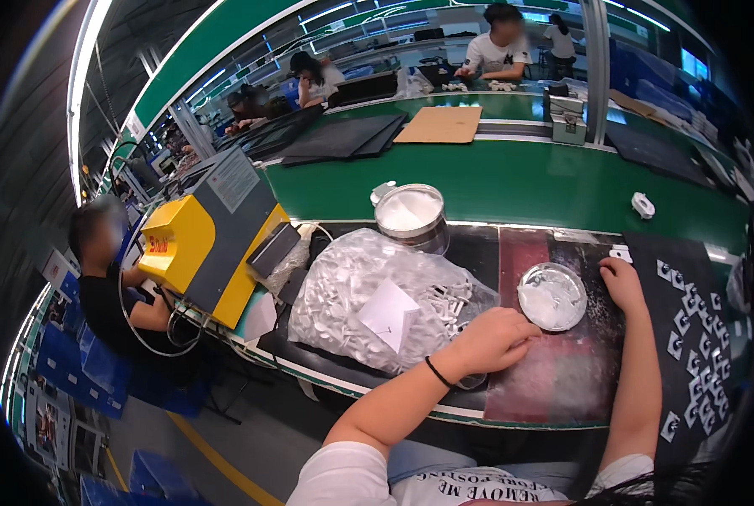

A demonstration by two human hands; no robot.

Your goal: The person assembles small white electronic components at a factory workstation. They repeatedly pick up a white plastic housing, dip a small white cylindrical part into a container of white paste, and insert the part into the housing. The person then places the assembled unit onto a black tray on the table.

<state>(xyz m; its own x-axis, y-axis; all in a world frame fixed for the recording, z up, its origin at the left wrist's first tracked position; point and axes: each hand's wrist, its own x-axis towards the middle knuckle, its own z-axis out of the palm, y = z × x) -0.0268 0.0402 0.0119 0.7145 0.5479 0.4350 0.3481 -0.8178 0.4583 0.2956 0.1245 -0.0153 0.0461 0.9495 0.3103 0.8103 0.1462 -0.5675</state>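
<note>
Left hand is bunched just beside the near-left rim of the round dish, right hand curls loosely by a small white part right of the dish, whether either holds anything I cannot tell, and open red mat stretches from dish to table edge.

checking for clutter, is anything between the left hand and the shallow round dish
Nothing visible stands between the left hand and the shallow round dish; they are right next to each other. The clear bag of white parts lies left of the hand.
</note>
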